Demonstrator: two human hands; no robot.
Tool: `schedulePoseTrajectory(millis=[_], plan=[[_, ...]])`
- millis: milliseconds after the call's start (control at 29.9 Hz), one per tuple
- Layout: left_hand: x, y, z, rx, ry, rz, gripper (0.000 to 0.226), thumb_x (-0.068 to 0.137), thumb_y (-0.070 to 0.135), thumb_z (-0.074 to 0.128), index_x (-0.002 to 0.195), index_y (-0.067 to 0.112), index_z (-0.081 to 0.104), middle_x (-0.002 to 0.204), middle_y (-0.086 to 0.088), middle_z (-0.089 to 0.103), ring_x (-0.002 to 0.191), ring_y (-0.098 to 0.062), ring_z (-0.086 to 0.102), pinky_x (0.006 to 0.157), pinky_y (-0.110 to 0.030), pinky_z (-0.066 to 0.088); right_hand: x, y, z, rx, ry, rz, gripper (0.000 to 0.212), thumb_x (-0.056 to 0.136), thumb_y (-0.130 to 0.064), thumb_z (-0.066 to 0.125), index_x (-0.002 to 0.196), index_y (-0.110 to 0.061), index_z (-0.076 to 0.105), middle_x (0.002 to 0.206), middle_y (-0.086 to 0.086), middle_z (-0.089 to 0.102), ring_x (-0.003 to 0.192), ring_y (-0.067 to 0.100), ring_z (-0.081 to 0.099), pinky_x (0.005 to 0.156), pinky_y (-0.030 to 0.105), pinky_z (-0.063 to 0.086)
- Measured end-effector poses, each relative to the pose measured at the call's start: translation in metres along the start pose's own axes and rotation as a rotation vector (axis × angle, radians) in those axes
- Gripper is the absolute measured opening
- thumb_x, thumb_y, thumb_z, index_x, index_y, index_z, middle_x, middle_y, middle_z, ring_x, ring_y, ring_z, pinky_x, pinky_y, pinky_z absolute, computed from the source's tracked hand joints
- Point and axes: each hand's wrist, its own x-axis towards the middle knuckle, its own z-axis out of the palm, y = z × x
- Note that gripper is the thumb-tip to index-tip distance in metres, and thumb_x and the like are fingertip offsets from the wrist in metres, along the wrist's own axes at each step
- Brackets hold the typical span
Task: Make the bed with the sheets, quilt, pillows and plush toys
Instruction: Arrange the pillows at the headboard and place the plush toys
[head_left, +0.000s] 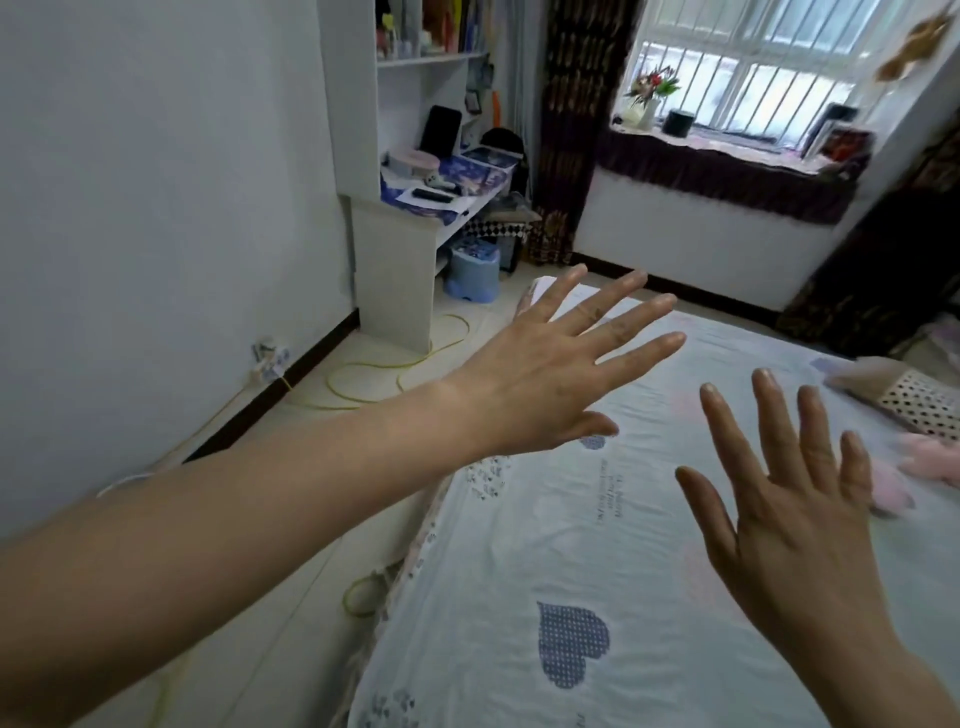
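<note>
My left hand (545, 374) and my right hand (795, 519) are both flat, fingers spread wide, holding nothing. The sheet (519, 545) lies spread out under them. It looks thin, soft and light, so I think it wrinkles easily. I would take it by the edge below my left wrist. Past my right fingers lie a pillow (904, 395) and a pink fluffy thing (930, 457), both cut off. I cannot tell if my hands touch the sheet.
</note>
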Motion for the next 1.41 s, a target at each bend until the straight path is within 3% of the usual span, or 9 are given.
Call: schedulePoseTrajectory(millis=[134, 402, 636, 904, 1406], plan=[[-0.004, -0.030, 0.017, -0.071, 0.049, 0.009, 0.088, 0.089, 0.061, 0.050, 0.156, 0.021, 0.008, 0.163, -0.009, 0.002, 0.149, -0.032, -0.004, 0.117, -0.059, 0.009, 0.028, -0.023, 0.005, -0.056, -0.038, 0.052, 0.066, 0.094, -0.058, 0.024, 0.154, -0.033, 0.015, 0.163, 0.004, 0.005, 0.149, 0.033, 0.005, 0.114, 0.061, 0.016], [-0.068, -0.148, 0.072, -0.158, 0.038, 0.079, 0.083, 0.091, 0.060, 0.038, 0.156, 0.021, 0.006, 0.163, -0.009, -0.001, 0.149, -0.033, -0.007, 0.117, -0.059, 0.007, 0.081, -0.146, 0.034, -0.114, -0.035, 0.174, 0.065, 0.095, -0.057, 0.025, 0.155, -0.035, 0.013, 0.163, 0.003, 0.003, 0.150, 0.030, 0.001, 0.117, 0.058, 0.012], [-0.084, -0.223, 0.111, -0.198, 0.058, 0.176, 0.087, 0.090, 0.061, 0.044, 0.156, 0.021, 0.003, 0.163, -0.009, -0.003, 0.149, -0.032, -0.008, 0.117, -0.059, 0.007, 0.117, -0.219, 0.039, -0.099, -0.035, 0.257, 0.065, 0.094, -0.056, 0.027, 0.154, -0.034, 0.018, 0.163, 0.004, 0.008, 0.150, 0.030, 0.004, 0.115, 0.058, 0.014], [-0.015, -0.245, 0.148, -0.252, 0.185, 0.296, 0.087, 0.090, 0.060, 0.049, 0.156, 0.022, 0.008, 0.163, -0.009, 0.003, 0.149, -0.032, -0.003, 0.117, -0.058, 0.008, 0.157, -0.215, 0.069, -0.173, -0.026, 0.380, 0.065, 0.094, -0.058, 0.025, 0.154, -0.034, 0.018, 0.163, 0.005, 0.010, 0.149, 0.032, 0.007, 0.115, 0.058, 0.013], [0.184, -0.292, 0.224, -0.370, 0.420, 0.544, 0.088, 0.089, 0.058, 0.053, 0.156, 0.021, 0.011, 0.163, -0.010, 0.007, 0.150, -0.030, -0.001, 0.118, -0.057, 0.010, 0.309, -0.144, 0.108, -0.358, 0.042, 0.585, 0.064, 0.094, -0.056, 0.031, 0.153, -0.031, 0.025, 0.162, 0.008, 0.015, 0.148, 0.035, 0.014, 0.113, 0.061, 0.019]])
